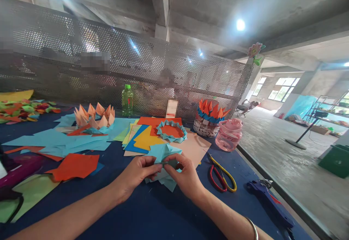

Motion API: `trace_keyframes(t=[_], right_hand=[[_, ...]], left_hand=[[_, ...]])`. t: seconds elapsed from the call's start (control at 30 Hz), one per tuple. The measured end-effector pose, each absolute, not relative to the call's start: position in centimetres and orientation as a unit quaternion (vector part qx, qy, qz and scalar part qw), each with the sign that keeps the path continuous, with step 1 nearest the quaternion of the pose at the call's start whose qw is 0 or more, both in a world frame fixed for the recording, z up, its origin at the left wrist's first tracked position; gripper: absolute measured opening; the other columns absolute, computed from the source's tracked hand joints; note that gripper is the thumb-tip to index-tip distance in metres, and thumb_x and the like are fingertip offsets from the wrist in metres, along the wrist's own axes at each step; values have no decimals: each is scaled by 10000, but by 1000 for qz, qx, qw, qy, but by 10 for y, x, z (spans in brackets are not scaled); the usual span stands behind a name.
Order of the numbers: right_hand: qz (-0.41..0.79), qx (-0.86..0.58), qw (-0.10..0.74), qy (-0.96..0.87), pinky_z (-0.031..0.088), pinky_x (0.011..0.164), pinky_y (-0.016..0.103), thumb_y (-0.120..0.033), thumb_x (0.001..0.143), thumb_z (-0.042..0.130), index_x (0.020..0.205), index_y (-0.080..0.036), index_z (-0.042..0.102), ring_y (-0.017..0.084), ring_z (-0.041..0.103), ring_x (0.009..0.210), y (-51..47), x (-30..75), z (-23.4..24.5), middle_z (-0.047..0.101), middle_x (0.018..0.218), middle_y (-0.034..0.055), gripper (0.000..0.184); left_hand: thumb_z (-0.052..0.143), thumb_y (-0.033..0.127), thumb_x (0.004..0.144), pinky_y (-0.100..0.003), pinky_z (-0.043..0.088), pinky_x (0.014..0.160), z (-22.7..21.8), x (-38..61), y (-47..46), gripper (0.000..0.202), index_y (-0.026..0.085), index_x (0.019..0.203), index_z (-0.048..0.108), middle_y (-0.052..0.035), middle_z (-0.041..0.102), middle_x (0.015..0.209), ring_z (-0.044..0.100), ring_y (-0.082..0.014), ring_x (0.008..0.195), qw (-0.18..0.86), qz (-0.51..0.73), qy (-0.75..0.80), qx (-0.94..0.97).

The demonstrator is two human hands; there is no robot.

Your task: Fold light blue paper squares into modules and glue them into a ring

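Left hand [147, 170] and right hand [185, 171] both pinching light-blue paper [163, 150], mid-table [131, 216]; folded ring [178, 137] beyond at 1 o'clock. Reads to me as mid-fold; next calls for edges aligned, crease pressed. Peak points 12; upper part's long axis roughly 9–3. Can't tell if lower flaps [169, 184] belong.

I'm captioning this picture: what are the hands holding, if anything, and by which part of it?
The left hand and right hand pinch a folded light-blue paper near the middle of its near edge.
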State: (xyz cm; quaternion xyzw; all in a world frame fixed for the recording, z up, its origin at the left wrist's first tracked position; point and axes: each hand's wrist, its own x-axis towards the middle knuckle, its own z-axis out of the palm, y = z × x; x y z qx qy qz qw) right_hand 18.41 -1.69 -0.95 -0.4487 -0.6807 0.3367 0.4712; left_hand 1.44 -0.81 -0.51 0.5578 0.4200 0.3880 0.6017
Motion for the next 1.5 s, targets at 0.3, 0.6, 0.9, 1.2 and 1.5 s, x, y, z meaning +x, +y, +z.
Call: trace_keyframes(t=[0.3,0.6,0.9,1.2,1.5], right_hand=[[405,-454,492,-623,381,542,213,-313,720,646,803,-180,685,115,495,616,-15,183,-9,620,723,8,162],[402,-455,484,-630,356,530,207,-297,738,627,832,-185,680,94,455,572,-15,184,-11,605,724,-2,156],[403,-457,473,-637,357,529,206,-295,747,621,850,-179,673,91,454,572,-15,184,-9,617,746,2,163],[392,-450,473,-648,374,538,206,-303,764,614,868,-190,668,89,471,581,-14,185,-13,624,772,-2,163],[380,-436,519,-629,427,605,218,-236,777,580,1066,-219,506,121,524,700,-15,186,-12,571,783,-22,299]], left_hand=[[691,444,667,-221,394,564,-5,15,-8,311,155,620,588,17,512,629,463,-118,595,596,389,429,556],[688,400,693,-224,385,574,-6,14,-8,287,145,624,576,16,505,619,448,-112,600,614,388,420,544],[690,415,683,-225,378,570,-5,15,-8,299,151,616,568,23,498,617,445,-114,599,615,388,417,545],[663,443,709,-227,364,573,-7,14,-7,321,147,644,558,25,506,631,455,-107,586,603,375,428,559],[663,442,715,-210,339,537,-4,15,-10,311,139,701,594,34,485,617,428,-95,567,604,365,414,575]])
